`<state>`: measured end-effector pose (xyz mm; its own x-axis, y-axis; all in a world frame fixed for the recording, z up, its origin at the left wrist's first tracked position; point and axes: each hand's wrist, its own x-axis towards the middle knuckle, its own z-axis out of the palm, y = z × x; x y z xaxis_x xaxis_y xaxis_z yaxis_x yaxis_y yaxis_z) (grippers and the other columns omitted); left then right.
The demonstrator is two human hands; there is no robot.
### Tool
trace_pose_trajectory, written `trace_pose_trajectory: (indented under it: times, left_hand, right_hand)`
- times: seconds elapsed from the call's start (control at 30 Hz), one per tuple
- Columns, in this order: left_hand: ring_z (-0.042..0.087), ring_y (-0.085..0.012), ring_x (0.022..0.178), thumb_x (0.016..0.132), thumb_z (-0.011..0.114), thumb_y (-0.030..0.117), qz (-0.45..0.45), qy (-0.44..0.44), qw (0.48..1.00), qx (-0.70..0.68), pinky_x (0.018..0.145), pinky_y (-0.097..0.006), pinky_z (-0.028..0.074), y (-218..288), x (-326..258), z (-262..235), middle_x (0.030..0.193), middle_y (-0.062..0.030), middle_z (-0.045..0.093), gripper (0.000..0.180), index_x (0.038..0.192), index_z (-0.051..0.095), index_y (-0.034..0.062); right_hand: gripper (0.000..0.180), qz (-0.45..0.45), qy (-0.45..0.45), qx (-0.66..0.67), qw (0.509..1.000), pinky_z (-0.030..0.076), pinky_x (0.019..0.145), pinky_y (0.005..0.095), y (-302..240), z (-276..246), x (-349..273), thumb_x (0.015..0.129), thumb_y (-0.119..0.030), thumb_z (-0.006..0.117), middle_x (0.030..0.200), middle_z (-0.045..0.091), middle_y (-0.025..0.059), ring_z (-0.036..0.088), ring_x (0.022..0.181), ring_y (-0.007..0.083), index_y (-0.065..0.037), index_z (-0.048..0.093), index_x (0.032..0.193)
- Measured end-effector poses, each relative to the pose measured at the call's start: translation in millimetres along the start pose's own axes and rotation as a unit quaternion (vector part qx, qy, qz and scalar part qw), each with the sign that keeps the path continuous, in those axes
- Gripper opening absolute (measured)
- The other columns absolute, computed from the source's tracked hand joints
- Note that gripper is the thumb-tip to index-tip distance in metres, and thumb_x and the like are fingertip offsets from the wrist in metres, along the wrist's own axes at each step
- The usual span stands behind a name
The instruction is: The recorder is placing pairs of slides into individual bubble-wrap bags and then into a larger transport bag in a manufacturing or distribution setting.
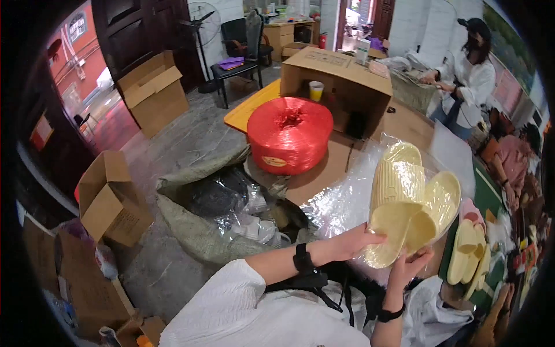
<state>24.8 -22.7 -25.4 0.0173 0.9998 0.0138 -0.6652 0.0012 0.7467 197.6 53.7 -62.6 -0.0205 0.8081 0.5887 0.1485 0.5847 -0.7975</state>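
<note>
A pair of pale yellow slippers (399, 182) in a clear plastic bag is held up in front of me, soles and straps tilted. My left hand (354, 240) grips the near left edge of the bagged slippers, thumb on top. Under their lower right end, my right hand (409, 267) has its fingers bent against the bag; its palm is partly hidden. Beneath and beyond the slippers lies a pile of clear plastic bags (341, 202) on the table. More yellow slippers (464, 248) and a pink one (471, 213) rest on a green surface to my right.
A big red roll of plastic twine (290, 136) stands ahead, before an open cardboard box (335, 66) with a yellow cup (315, 91). At left, a woven sack (199, 231) holds bagged items. Cardboard boxes (115, 202) sit on the floor. Co-workers (471, 75) are at the right.
</note>
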Motion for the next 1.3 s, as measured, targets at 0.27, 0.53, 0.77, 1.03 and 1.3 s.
trace_pose_trajectory:
  times: [0.27,0.53,0.77,1.03,1.3]
  left_hand:
    - [0.063,-0.0238,0.111,0.096,0.058,0.011,0.08,0.195,0.973,0.094,0.094,-0.038,0.053,71,-165,-54,0.128,-0.0138,0.06,0.044,0.136,0.047,-0.0038]
    - [0.059,-0.025,0.119,0.099,0.051,0.022,0.16,0.511,0.83,-0.16,0.099,-0.038,0.051,77,-335,-101,0.132,-0.0112,0.058,0.04,0.136,0.048,0.006]
    - [0.059,-0.031,0.117,0.095,0.057,0.017,0.245,0.503,0.818,-0.132,0.096,-0.047,0.053,131,-308,-247,0.127,-0.0123,0.059,0.036,0.129,0.052,0.0059]
    - [0.057,-0.0247,0.115,0.096,0.056,0.029,0.203,0.529,0.824,0.023,0.091,-0.042,0.051,113,-250,-261,0.127,-0.0088,0.059,0.042,0.133,0.049,0.0101]
    - [0.066,-0.0277,0.097,0.095,0.061,0.018,0.152,0.722,0.67,0.087,0.082,-0.041,0.054,17,-389,-297,0.116,-0.0141,0.065,0.037,0.124,0.056,-0.0042]
  right_hand:
    - [0.038,-0.082,-0.382,0.124,0.912,0.047,0.075,0.0298,-59,23,-3,0.076,-0.005,0.073,0.106,0.056,0.0099,0.054,0.094,0.0196,-0.005,0.052,0.107]
    - [0.008,0.05,-0.202,0.019,0.978,0.042,0.063,0.0239,-1,10,1,0.084,-0.003,0.064,0.093,0.059,0.0018,0.055,0.086,0.0116,-0.006,0.058,0.089]
    - [0.006,0.069,-0.181,0.061,0.979,0.042,0.063,0.0235,9,8,-6,0.087,-0.003,0.063,0.088,0.056,-0.0002,0.053,0.081,0.0098,-0.005,0.057,0.086]
    - [0.008,0.088,-0.13,0.07,0.985,0.041,0.062,0.0222,22,-3,-17,0.086,-0.004,0.064,0.085,0.055,0.0003,0.052,0.076,0.0084,-0.004,0.056,0.084]
    - [0.008,0.087,-0.138,0.072,0.984,0.042,0.062,0.0218,28,-13,-16,0.086,-0.001,0.064,0.082,0.055,0.0007,0.052,0.074,0.0078,-0.003,0.056,0.084]
